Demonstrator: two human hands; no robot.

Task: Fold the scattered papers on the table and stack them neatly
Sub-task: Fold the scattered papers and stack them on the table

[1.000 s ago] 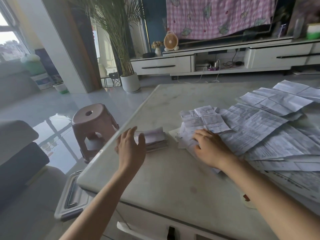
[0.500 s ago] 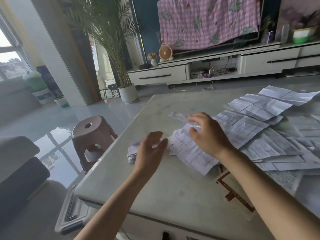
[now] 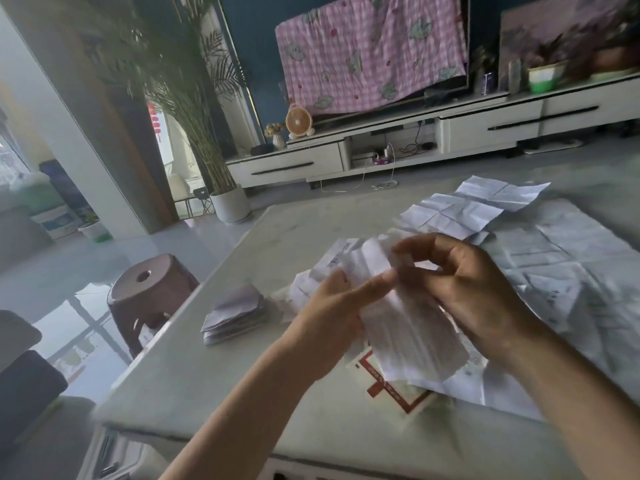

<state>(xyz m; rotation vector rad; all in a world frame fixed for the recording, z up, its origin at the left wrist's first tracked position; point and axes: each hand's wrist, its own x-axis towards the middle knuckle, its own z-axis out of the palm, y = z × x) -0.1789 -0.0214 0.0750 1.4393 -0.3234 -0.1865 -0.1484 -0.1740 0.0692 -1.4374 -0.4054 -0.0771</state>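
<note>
Far left, off the table (image 3: 214,382): pink stool (image 3: 149,289), not in play.

Folded stack (image 3: 235,313) sits near the table's left edge, a small leaning pile, well apart from the sheet in hand and clear of the loose spread.

Left hand (image 3: 329,323) grips the sheet (image 3: 408,327) along its left edge, thumb on top, forefinger reaching across toward the other hand.

The sheet is raised above the tabletop between both hands. Its long axis runs away from the person, with the near end swung a little to the right and hanging over a red-bordered paper. It is already narrowed lengthwise, by the look of it (motion blur hides the creases).

Right hand (image 3: 474,292) has its fingers curled and pinches the sheet's far upper edge between thumb and forefinger.

Right of that, loose papers (image 3: 571,282) lie overlapped and unfolded, covering the right half of the table.

Judgement: the fold is in progress and most of the pile is yet to do. The key relation is that the stack lies left of and slightly nearer than the hands, on the left hand's side. The finished sheet would need to travel leftward, with the left hand the natural carrier.
</note>
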